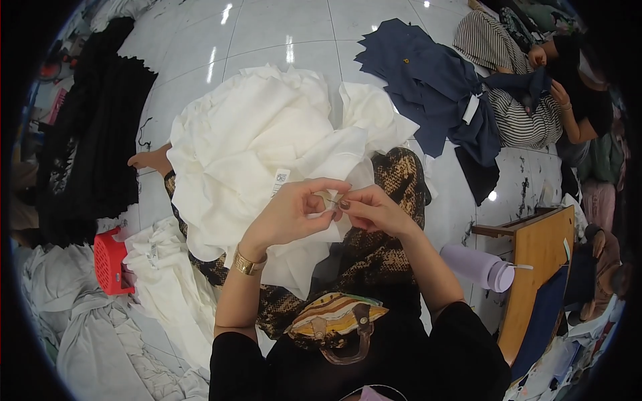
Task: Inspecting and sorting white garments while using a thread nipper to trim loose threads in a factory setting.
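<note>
Head view shows your two hands meeting in the middle, over your lap. Your left hand (pixel 289 212) is curled, its fingers (pixel 319 189) pinched closed on a fold of the white garment (pixel 254 154). Your right hand (pixel 371 210) is touching it from the other side, fingers (pixel 344 205) also pinched closed, and a thin thing, maybe a thread or small tool, is between both hands; it is too small to tell.

The white garment spreads up and to the left from your fingers, and its near edge hangs down just under the left wrist with the gold bracelet (pixel 247 264). A small white label (pixel 281 179) lies on the cloth just left above the fingers.

Below your hands there is the patterned skirt (pixel 374 260) and a striped bag (pixel 338 321), close to your body. Left of the left hand, well apart, a red basket (pixel 110 260) stands beside another white pile (pixel 167 294). Right of the right hand is a lilac bottle (pixel 478 266) beside a wooden board (pixel 538 267).

Far above your fingers the tiled floor (pixel 267 33) is open. Up and right, a navy garment (pixel 435 93) lies in front of another person (pixel 568 87).
</note>
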`<state>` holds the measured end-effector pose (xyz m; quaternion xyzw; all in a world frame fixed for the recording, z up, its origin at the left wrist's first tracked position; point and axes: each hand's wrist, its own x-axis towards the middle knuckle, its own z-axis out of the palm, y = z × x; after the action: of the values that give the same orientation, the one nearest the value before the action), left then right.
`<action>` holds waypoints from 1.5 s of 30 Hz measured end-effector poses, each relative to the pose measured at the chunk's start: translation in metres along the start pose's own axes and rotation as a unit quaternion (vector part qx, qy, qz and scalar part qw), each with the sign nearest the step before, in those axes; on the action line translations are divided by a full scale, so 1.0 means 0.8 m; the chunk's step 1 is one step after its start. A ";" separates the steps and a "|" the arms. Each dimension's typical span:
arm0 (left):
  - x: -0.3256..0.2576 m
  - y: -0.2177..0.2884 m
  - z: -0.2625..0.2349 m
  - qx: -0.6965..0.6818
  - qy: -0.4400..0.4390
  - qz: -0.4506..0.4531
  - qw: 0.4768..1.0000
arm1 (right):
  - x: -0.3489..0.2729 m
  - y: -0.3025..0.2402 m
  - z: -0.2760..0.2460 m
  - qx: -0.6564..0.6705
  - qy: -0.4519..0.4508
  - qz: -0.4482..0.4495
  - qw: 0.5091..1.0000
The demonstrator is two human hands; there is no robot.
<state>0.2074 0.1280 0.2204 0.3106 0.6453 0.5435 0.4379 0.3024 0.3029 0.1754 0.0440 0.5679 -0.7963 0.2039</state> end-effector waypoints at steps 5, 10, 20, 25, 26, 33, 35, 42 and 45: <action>0.001 -0.001 -0.004 -0.008 -0.032 0.000 0.999 | 0.000 -0.007 -0.002 -0.019 -0.010 0.000 1.000; 0.002 -0.003 -0.007 -0.025 -0.035 0.005 0.999 | 0.000 -0.002 -0.002 -0.027 -0.004 -0.016 1.000; -0.002 0.003 -0.018 -0.035 -0.065 0.006 0.997 | 0.010 0.005 0.001 0.066 -0.052 -0.035 0.996; 0.016 0.003 -0.006 0.014 -0.044 -0.009 0.999 | 0.005 0.032 -0.026 0.079 -0.062 -0.052 0.994; 0.011 0.007 -0.005 -0.007 -0.015 0.004 1.000 | 0.015 0.030 -0.017 0.101 -0.060 -0.064 0.991; 0.005 -0.002 -0.020 -0.003 0.031 0.082 0.996 | 0.012 -0.013 0.011 -0.175 0.246 -0.319 0.898; 0.006 0.001 -0.016 0.025 0.028 0.080 0.996 | 0.035 0.007 0.000 -0.256 0.292 -0.319 0.864; -0.035 0.034 -0.048 0.274 0.187 0.065 0.941 | 0.059 -0.047 -0.039 -0.168 0.497 -0.366 0.769; -0.055 0.057 -0.079 0.503 0.283 0.100 0.811 | 0.026 -0.103 -0.042 -0.116 0.528 -0.384 0.748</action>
<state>0.1653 0.0722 0.2763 0.3827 0.8891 0.2480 -0.0385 0.2472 0.3507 0.2306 0.2118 0.6415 -0.5852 -0.4485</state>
